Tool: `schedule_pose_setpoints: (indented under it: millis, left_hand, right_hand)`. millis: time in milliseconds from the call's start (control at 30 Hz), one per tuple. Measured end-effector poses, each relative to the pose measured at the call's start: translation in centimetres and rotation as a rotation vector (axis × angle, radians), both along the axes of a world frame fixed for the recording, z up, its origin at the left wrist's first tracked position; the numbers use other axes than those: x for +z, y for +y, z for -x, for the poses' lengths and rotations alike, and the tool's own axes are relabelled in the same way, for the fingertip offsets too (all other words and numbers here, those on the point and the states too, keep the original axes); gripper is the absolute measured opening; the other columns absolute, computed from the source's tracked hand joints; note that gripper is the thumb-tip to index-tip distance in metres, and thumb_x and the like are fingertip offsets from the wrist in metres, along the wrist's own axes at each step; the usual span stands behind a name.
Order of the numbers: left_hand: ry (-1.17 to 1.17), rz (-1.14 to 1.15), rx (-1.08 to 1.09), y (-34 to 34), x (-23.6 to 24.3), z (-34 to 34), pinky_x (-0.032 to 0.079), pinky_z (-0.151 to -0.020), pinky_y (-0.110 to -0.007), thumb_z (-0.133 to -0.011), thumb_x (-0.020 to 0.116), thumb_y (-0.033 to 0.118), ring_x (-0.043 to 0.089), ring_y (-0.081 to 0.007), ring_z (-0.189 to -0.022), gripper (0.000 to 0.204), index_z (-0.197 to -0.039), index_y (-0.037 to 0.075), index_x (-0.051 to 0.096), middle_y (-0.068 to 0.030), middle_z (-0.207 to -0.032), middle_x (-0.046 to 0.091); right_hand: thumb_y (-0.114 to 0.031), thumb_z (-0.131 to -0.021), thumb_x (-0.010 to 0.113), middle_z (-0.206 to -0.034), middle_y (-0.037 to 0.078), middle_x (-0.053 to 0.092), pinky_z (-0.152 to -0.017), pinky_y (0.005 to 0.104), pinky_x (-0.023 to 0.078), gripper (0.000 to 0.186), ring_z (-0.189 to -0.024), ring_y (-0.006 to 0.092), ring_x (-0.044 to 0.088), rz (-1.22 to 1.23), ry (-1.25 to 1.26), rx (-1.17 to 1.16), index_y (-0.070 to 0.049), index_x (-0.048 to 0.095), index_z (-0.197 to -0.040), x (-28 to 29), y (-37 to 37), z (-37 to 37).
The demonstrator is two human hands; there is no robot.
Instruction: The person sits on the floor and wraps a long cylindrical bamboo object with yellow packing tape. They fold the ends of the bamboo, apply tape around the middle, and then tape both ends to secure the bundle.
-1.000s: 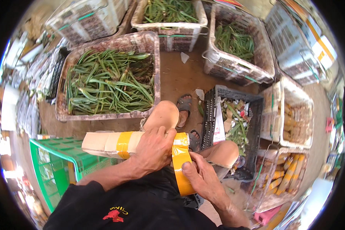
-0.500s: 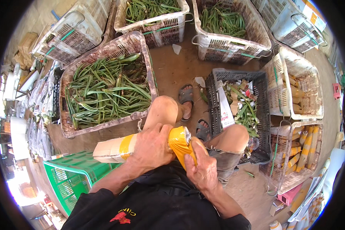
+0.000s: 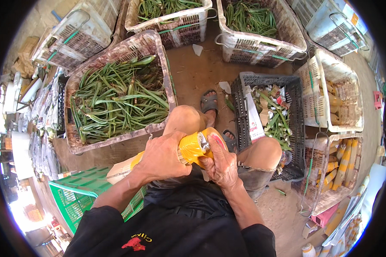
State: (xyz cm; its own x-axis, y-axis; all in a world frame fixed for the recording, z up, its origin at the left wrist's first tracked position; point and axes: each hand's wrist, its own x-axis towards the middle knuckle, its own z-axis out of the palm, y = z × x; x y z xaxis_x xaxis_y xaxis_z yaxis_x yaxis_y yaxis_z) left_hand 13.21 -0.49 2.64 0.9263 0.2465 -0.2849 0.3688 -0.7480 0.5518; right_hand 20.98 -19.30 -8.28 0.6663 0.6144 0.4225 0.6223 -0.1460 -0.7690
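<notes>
My left hand (image 3: 161,158) is closed round a long cardboard package (image 3: 121,170), which lies slantwise above my lap and knees with a yellow band of tape on its left part. Its right end is wrapped in glossy yellow tape (image 3: 190,144), with silvery material showing at the tip. My right hand (image 3: 221,165) is closed on a roll of yellow tape (image 3: 210,133) with a pinkish core, held against that end, its thumb up along the roll.
Plastic crates of long green leaves (image 3: 120,98) surround my sandalled feet. A black crate (image 3: 245,113) holds scraps, right of my feet. Crates with yellow-taped bundles (image 3: 343,162) stand at the right. A green crate (image 3: 73,205) is beside my left arm; wrapped rolls line the far left.
The tape strip that hung down from the package end is now wound round it. My right hand has moved up with the roll, and the package's end has tilted toward the right hand.
</notes>
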Motion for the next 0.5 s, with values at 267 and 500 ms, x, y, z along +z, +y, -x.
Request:
schedule_pose_setpoints:
  millis: [267, 500]
  left_hand:
    - [0.151, 0.173, -0.141, 1.1, 1.6, -1.8, 0.055, -0.092, -0.047, -0.065, 0.081, 0.032, 0.072, -0.0410, -0.100, 0.070, -0.126, 0.000, 0.067, -0.0226, -0.103, 0.075]
    - [0.189, 0.386, -0.154, -1.2, 5.3, -2.7, 0.055, -0.090, -0.042, -0.064, 0.085, 0.033, 0.072, -0.0351, -0.097, 0.071, -0.122, -0.003, 0.065, -0.0208, -0.102, 0.074]
  right_hand:
    - [-0.047, -0.098, 0.071, -0.097, 0.023, 0.072, -0.065, 0.0513, 0.060, 0.059, -0.078, 0.0453, 0.072, -0.009, 0.028, 0.088, 0.002, 0.061, -0.131, 0.0, -0.6, -1.6]
    - [-0.057, -0.102, 0.063, -0.084, 0.016, 0.067, -0.058, 0.0439, 0.058, 0.068, -0.066, 0.0350, 0.069, -0.165, -0.267, -0.023, 0.008, 0.061, -0.123, 3.3, -2.2, -2.6]
